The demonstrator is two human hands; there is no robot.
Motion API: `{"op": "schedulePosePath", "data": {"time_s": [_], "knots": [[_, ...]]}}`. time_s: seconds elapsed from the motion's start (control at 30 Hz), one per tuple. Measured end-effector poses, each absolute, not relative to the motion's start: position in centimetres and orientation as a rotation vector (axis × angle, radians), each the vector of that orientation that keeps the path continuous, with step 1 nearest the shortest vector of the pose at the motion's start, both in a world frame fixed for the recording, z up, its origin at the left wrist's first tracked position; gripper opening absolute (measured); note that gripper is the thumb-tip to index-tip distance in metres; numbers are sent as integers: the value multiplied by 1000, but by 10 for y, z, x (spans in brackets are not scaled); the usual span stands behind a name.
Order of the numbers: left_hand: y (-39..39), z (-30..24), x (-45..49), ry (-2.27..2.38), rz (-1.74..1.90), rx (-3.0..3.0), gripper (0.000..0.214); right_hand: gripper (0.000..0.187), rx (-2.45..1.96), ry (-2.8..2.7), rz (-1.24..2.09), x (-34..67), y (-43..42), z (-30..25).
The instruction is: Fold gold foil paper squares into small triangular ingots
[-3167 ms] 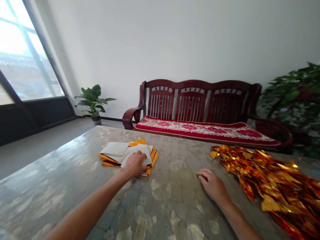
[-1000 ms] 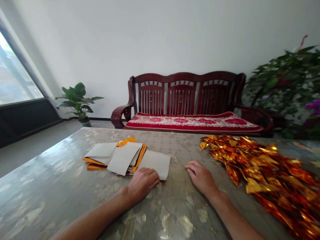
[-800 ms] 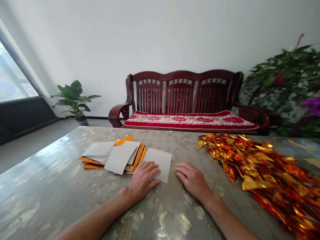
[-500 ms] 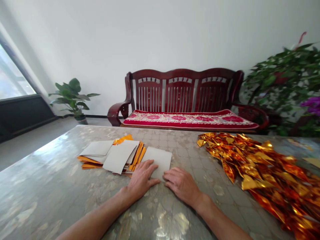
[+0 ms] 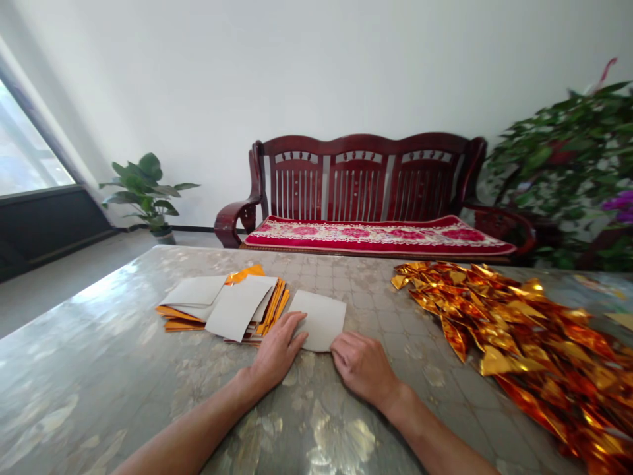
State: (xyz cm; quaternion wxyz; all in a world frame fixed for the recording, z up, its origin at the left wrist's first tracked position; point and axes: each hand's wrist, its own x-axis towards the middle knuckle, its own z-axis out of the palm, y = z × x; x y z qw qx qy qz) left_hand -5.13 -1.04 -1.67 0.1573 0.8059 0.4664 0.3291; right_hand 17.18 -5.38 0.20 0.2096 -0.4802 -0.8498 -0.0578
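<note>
So — left fingers (image 5: 287, 324) and right fingers (image 5: 342, 344) against white paper (image 5: 321, 320)

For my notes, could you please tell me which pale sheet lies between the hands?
The pale sheet right of the pile, left hand at its left edge and right hand at its lower-right corner; the others are piled.

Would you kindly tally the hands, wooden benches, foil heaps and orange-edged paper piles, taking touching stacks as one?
Hands (left hand, right hand): 2
Wooden bench: 1
Foil heap: 1
Paper pile: 1
Total: 5
</note>
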Motion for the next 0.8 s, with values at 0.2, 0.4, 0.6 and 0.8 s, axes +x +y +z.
{"op": "schedulePosePath", "data": {"time_s": [0.2, 0.4, 0.6, 0.8], "knots": [[-14, -10, -50, 1329, 914, 2275, 36, 22, -1472, -2031, 160, 178, -50, 3], [-13, -10, -49, 1283, 909, 2243, 42, 22, -1489, -1876, 332, 181, -47, 7], [-12, -11, -50, 1171, 1007, 2214, 24, 21, -1460, -1834, 468, 182, -45, 6], [-15, -8, -48, 1107, 1051, 2181, 18, 20, -1357, -1881, 535, 182, -47, 4]]}}
